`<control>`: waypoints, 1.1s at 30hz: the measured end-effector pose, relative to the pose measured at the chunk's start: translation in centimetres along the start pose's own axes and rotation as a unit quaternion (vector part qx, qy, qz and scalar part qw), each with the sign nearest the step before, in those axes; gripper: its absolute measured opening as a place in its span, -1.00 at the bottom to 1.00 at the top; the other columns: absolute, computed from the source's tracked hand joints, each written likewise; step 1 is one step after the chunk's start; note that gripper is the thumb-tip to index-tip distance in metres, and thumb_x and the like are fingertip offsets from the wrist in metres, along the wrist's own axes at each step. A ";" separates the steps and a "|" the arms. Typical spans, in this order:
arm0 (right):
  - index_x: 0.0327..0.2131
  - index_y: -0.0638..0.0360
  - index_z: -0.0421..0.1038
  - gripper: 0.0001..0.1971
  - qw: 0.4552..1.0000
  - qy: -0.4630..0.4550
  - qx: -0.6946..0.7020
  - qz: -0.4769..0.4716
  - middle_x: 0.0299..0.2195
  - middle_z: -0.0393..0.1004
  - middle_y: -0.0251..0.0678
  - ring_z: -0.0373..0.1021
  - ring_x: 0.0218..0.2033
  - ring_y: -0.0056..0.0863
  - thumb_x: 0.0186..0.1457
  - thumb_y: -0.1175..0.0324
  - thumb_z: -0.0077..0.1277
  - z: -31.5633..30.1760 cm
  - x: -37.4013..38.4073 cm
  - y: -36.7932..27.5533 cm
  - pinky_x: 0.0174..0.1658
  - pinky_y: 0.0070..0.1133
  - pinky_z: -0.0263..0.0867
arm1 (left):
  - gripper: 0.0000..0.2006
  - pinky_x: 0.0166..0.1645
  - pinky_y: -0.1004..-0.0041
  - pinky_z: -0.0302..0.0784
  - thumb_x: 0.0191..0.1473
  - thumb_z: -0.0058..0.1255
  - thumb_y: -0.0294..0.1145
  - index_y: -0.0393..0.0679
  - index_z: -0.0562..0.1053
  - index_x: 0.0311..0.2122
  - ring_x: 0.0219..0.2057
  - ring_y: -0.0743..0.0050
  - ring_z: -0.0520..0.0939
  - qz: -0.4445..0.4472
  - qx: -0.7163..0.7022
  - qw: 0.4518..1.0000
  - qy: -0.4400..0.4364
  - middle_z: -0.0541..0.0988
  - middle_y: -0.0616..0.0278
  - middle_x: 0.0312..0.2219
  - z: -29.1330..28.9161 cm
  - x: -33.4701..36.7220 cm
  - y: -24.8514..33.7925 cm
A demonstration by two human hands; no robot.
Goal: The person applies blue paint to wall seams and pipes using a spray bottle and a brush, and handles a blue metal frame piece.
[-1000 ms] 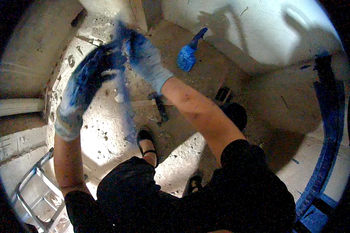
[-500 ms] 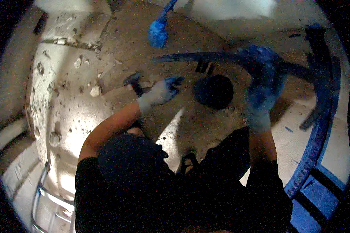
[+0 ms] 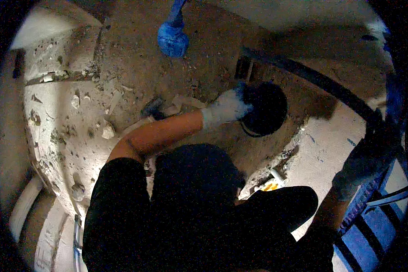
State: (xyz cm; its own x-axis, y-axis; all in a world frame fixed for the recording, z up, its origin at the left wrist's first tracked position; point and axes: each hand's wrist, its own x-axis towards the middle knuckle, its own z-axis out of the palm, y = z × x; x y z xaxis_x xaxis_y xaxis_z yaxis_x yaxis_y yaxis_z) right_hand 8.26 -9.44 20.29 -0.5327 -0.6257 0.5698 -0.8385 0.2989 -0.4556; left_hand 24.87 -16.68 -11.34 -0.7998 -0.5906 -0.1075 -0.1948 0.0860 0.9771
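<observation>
The left hand (image 3: 229, 109), in a pale glove smeared blue, has its fingers at the left edge of a black bucket (image 3: 269, 109); whether they pinch the rim, I cannot tell. The bucket stands on the dirt floor (image 3: 204, 63), round and deep black, its inside too dark to read, a thin curved line along its lower left edge.

The right hand (image 3: 367, 156), gloved and dark with shadow, is at the lower end of a long dark strip (image 3: 322, 81), slightly arched, bluish at its far tip; its grip is hidden.

Beyond the bucket, to the left, lies a bright blue bulb-shaped thing (image 3: 173, 40) with a narrow neck. Blue-and-black slats (image 3: 367, 238) show at lower right.
</observation>
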 end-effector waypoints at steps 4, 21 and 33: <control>0.06 0.32 0.15 -0.56 0.999 0.006 0.014 -0.037 0.02 0.27 -0.04 0.23 0.04 -0.12 0.23 0.21 -0.39 -2.0 2.6 1.1 0.12 -0.29 0.15 | -0.54 -0.18 0.26 0.46 -0.02 0.03 -0.09 -0.19 0.38 -0.08 -0.27 0.11 0.56 -0.063 -0.006 0.997 -0.054 0.52 -0.02 -0.26 -6.3 -3.8 1.3; 0.04 0.30 0.18 -0.60 0.952 -0.115 0.282 -0.034 0.01 0.29 -0.08 0.25 0.02 -0.19 0.23 0.26 -0.35 4.5 2.5 15.2 0.09 -0.35 0.18 | -0.58 -0.10 0.40 0.45 0.07 -0.01 -0.33 -0.17 0.25 0.04 -0.15 0.28 0.47 -0.015 0.291 0.938 0.187 0.43 0.13 -0.12 -14.0 -12.7 -3.6; 0.03 0.29 0.20 -0.63 0.867 -0.197 0.457 0.010 0.00 0.30 -0.11 0.27 0.00 -0.24 0.23 0.29 -0.33 8.1 -1.9 18.9 0.07 -0.38 0.21 | -0.73 -0.33 0.44 0.53 0.07 0.02 -0.25 -0.14 0.37 -0.15 -0.36 0.44 0.52 -0.296 -0.182 0.848 0.401 0.47 0.24 -0.32 -8.1 -25.4 -1.5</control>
State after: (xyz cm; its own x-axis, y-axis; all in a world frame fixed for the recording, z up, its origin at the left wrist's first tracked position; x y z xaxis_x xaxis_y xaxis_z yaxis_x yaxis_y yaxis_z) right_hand -5.70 -8.43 5.06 -0.3144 -0.8790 0.3586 -0.2916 -0.2700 -0.9176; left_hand 50.12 -8.32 -8.57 0.0491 -0.8123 -0.5811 -0.1223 -0.5823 0.8037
